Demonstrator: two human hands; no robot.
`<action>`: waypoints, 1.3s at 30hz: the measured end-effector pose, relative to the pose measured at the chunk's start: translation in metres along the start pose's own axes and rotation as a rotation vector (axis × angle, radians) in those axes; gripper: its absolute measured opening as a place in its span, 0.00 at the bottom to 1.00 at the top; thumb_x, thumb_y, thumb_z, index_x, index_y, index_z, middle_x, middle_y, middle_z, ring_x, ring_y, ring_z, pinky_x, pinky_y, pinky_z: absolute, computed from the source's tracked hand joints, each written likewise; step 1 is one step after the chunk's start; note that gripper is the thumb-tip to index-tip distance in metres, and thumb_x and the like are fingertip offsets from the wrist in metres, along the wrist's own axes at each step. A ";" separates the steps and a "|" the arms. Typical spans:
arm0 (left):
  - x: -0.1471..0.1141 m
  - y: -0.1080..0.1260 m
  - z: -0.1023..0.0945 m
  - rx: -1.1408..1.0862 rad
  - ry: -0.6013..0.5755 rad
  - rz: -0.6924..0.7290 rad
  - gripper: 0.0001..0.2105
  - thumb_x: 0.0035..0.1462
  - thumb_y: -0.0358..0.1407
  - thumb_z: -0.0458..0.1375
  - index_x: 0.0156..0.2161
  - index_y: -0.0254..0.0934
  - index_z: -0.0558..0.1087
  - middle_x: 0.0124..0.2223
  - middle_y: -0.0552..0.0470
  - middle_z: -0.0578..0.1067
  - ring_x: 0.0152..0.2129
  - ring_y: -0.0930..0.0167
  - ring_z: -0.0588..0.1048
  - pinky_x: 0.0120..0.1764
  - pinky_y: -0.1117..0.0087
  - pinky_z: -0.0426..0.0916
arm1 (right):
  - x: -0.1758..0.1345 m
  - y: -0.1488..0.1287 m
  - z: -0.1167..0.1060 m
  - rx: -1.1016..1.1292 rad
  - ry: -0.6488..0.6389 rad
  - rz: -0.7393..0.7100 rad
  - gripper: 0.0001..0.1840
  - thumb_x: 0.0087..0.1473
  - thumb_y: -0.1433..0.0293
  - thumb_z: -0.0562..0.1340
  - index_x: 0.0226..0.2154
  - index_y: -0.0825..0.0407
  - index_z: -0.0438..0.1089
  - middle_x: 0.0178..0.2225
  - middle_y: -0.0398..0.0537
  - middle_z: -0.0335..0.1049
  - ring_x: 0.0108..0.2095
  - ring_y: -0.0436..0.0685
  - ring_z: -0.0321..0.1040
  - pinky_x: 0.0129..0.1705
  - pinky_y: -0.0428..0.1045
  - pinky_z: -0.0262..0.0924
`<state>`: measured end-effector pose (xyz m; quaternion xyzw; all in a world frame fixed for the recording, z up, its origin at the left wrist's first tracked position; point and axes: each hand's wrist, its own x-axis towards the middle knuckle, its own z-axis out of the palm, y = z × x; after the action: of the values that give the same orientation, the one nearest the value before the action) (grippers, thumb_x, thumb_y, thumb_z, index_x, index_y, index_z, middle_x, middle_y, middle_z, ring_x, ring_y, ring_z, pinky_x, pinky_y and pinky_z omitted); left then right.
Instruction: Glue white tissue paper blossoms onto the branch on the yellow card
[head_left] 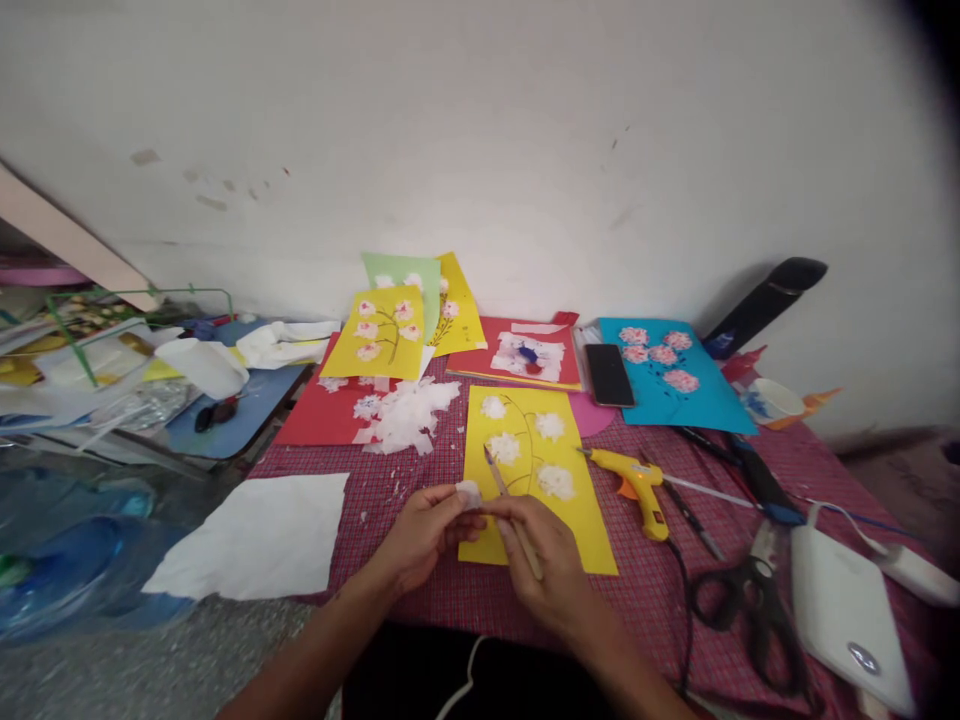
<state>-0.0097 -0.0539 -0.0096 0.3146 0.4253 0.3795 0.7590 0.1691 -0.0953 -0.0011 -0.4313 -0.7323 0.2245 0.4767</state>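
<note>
Between the thumb and fingers of my left hand [435, 525] is a small folded piece of white tissue paper [469, 493]. My right hand [544, 555] grips a paintbrush [496, 468], its dark tip pointing up and away from me. The fingertips of my right hand meet the tissue piece at its right side. Both hands hover at the lower left of a yellow sheet [589, 540], which bears a drawn branch and several white tissue flowers [556, 482]. Part of this sheet is hidden by my right hand.
Torn tissue pieces [412, 415] pile on a red sheet at left, near a large white sheet [262, 535]. To the right lie a yellow glue gun [634, 480], black scissors [750, 600], a phone [609, 374] and a white box-like device [847, 610]. Finished-looking flower cards [382, 325] lean behind.
</note>
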 end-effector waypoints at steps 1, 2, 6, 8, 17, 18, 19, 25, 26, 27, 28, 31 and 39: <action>0.002 0.000 -0.001 0.016 0.020 -0.007 0.14 0.53 0.42 0.67 0.38 0.30 0.78 0.37 0.43 0.80 0.30 0.71 0.77 0.36 0.71 0.71 | -0.004 -0.001 -0.006 0.010 0.025 0.014 0.18 0.62 0.78 0.56 0.52 0.48 0.65 0.41 0.48 0.74 0.42 0.55 0.71 0.45 0.52 0.66; 0.003 0.000 -0.001 0.033 0.026 -0.011 0.15 0.52 0.42 0.67 0.38 0.30 0.78 0.37 0.43 0.80 0.30 0.71 0.77 0.36 0.71 0.71 | -0.008 -0.002 -0.012 0.015 0.042 0.024 0.19 0.63 0.78 0.55 0.55 0.47 0.64 0.41 0.48 0.74 0.41 0.54 0.72 0.44 0.51 0.67; 0.010 0.002 -0.001 0.152 0.022 -0.007 0.16 0.52 0.44 0.67 0.37 0.31 0.77 0.36 0.44 0.79 0.28 0.72 0.76 0.33 0.72 0.70 | -0.030 -0.001 -0.039 -0.054 0.044 0.037 0.21 0.63 0.77 0.55 0.56 0.47 0.65 0.43 0.50 0.72 0.42 0.55 0.71 0.42 0.50 0.68; 0.015 0.003 0.001 0.235 0.031 0.018 0.15 0.52 0.44 0.66 0.35 0.31 0.77 0.33 0.46 0.79 0.27 0.72 0.75 0.31 0.73 0.70 | -0.043 0.004 -0.051 -0.159 0.025 0.018 0.19 0.63 0.77 0.55 0.55 0.49 0.66 0.44 0.52 0.71 0.44 0.56 0.71 0.44 0.51 0.68; 0.072 0.025 0.045 0.266 -0.061 0.152 0.13 0.53 0.43 0.64 0.34 0.31 0.76 0.34 0.46 0.78 0.26 0.72 0.75 0.30 0.72 0.69 | -0.048 0.019 -0.073 -0.543 -0.520 -0.076 0.19 0.61 0.75 0.59 0.54 0.50 0.68 0.44 0.52 0.75 0.42 0.60 0.69 0.45 0.56 0.68; 0.079 0.028 0.053 0.262 -0.073 0.164 0.13 0.53 0.42 0.64 0.34 0.31 0.75 0.34 0.46 0.78 0.26 0.72 0.75 0.30 0.73 0.69 | -0.047 0.019 -0.074 -0.553 -0.539 -0.071 0.19 0.60 0.74 0.60 0.54 0.49 0.68 0.44 0.52 0.75 0.43 0.60 0.69 0.45 0.56 0.68; 0.087 0.031 0.060 0.266 -0.093 0.177 0.13 0.54 0.42 0.64 0.34 0.31 0.75 0.33 0.46 0.77 0.27 0.72 0.75 0.30 0.72 0.69 | -0.048 0.020 -0.078 -0.568 -0.543 -0.060 0.20 0.59 0.74 0.61 0.54 0.48 0.68 0.45 0.52 0.75 0.43 0.60 0.70 0.45 0.56 0.68; 0.119 0.036 0.077 0.351 -0.155 0.235 0.13 0.55 0.42 0.63 0.35 0.31 0.76 0.29 0.49 0.76 0.25 0.73 0.74 0.31 0.72 0.70 | -0.055 0.050 -0.126 -0.773 -0.141 0.220 0.16 0.61 0.74 0.56 0.50 0.52 0.70 0.48 0.57 0.73 0.46 0.62 0.72 0.46 0.57 0.67; 0.121 0.034 0.076 0.356 -0.147 0.233 0.12 0.55 0.42 0.63 0.35 0.31 0.76 0.29 0.49 0.76 0.25 0.73 0.74 0.31 0.72 0.70 | -0.053 0.057 -0.134 -0.833 -0.076 0.328 0.14 0.62 0.71 0.56 0.49 0.53 0.70 0.46 0.58 0.73 0.44 0.62 0.73 0.43 0.56 0.68; 0.123 0.031 0.074 0.361 -0.140 0.224 0.12 0.54 0.41 0.63 0.35 0.31 0.76 0.29 0.49 0.76 0.25 0.73 0.74 0.31 0.72 0.70 | -0.050 0.063 -0.141 -0.895 -0.052 0.438 0.14 0.62 0.68 0.56 0.49 0.53 0.69 0.45 0.58 0.74 0.41 0.63 0.74 0.40 0.55 0.68; 0.124 0.028 0.071 0.362 -0.133 0.213 0.12 0.54 0.41 0.63 0.35 0.32 0.77 0.29 0.50 0.76 0.25 0.73 0.74 0.30 0.72 0.70 | -0.046 0.068 -0.145 -0.945 -0.060 0.537 0.15 0.62 0.65 0.56 0.48 0.54 0.69 0.43 0.58 0.75 0.39 0.64 0.75 0.38 0.55 0.67; 0.123 0.021 0.063 0.353 -0.126 0.193 0.11 0.54 0.40 0.63 0.35 0.32 0.77 0.30 0.50 0.76 0.25 0.74 0.73 0.30 0.73 0.70 | -0.034 0.078 -0.144 -1.029 -0.158 0.725 0.18 0.62 0.60 0.55 0.46 0.56 0.69 0.39 0.60 0.76 0.35 0.66 0.76 0.32 0.54 0.63; 0.121 0.026 0.058 0.280 -0.092 0.200 0.12 0.53 0.40 0.64 0.38 0.32 0.77 0.32 0.49 0.77 0.25 0.73 0.74 0.29 0.72 0.70 | -0.026 0.091 -0.140 -0.850 -0.106 0.935 0.14 0.54 0.63 0.58 0.39 0.53 0.69 0.34 0.56 0.77 0.32 0.65 0.75 0.30 0.51 0.57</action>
<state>0.0762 0.0521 -0.0125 0.4750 0.4052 0.3755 0.6850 0.3366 -0.0809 -0.0199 -0.8455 -0.5144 0.1199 0.0785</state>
